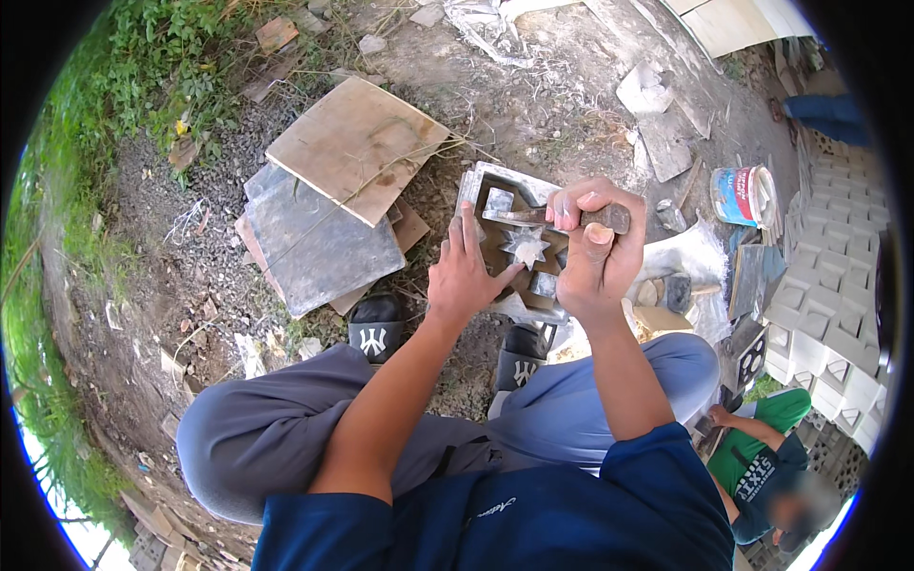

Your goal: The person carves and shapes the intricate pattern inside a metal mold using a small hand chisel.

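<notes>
In front of me on the ground sits a grey metal block mould [473,186], with a star-shaped piece [526,249] in its middle and square pieces in its corners. My left hand [464,271] lies along the mould's left side, fingers stretched out, its thumb reaching the edge of the star. My right hand [602,249] is closed round the dark, worn handle of a short tool [617,219]. The tool's narrow, flat end points left across the mould, above the star. The fingers hide part of the tool, and its exact kind is unclear.
Left of the mould lie stacked boards [357,147]. Slippers [376,328] are on my feet just behind it. On the right stand a paint bucket [745,196], a white sack [681,262] and stacked pale blocks [826,305]. Another person [762,466] sits at the lower right.
</notes>
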A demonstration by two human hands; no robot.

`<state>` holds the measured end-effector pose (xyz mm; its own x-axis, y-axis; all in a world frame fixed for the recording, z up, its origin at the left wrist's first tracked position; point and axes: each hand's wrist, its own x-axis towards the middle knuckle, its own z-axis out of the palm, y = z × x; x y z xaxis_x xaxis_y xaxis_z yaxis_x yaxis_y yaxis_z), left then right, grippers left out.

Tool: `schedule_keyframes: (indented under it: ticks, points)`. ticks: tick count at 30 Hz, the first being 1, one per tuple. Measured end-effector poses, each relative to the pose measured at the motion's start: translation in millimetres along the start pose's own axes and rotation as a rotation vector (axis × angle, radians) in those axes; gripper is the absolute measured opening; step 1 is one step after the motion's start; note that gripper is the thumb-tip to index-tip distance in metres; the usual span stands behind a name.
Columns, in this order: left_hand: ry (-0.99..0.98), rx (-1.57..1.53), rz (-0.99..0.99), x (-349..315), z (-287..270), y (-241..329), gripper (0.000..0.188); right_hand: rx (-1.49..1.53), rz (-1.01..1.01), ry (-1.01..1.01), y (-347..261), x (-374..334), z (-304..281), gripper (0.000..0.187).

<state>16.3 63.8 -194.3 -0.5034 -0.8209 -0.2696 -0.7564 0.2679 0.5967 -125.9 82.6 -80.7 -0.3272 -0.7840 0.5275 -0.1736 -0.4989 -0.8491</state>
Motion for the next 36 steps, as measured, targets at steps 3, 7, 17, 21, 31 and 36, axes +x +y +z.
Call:
schedule_keyframes:
  ticks: [3, 7, 17, 21, 31, 36]
  points:
    - [-0.01, -0.003, -0.002, 1, 0, -3, 0.128, -0.078, 0.057, -0.031, 10, 3, 2, 0.031]
    - [-0.014, 0.0, -0.012, -1, 2, -6, 0.128, -0.181, 0.207, -0.11, 13, -5, 0, 0.03]
    - [-0.02, -0.006, -0.001, -2, -2, -6, 0.127, -0.421, 0.316, -0.255, 0, 2, -14, 0.015]
    - [-0.061, 0.013, -0.024, 2, -3, 1, 0.127, -0.236, 0.346, -0.161, 0, -3, -17, 0.017]
    - [-0.021, 0.001, 0.011, 2, 0, -3, 0.126, -0.281, 0.385, -0.301, 8, -11, -15, 0.017]
    - [0.027, 0.021, 0.022, 0, 4, -5, 0.128, -0.325, 0.167, -0.312, 2, -16, -15, 0.017]
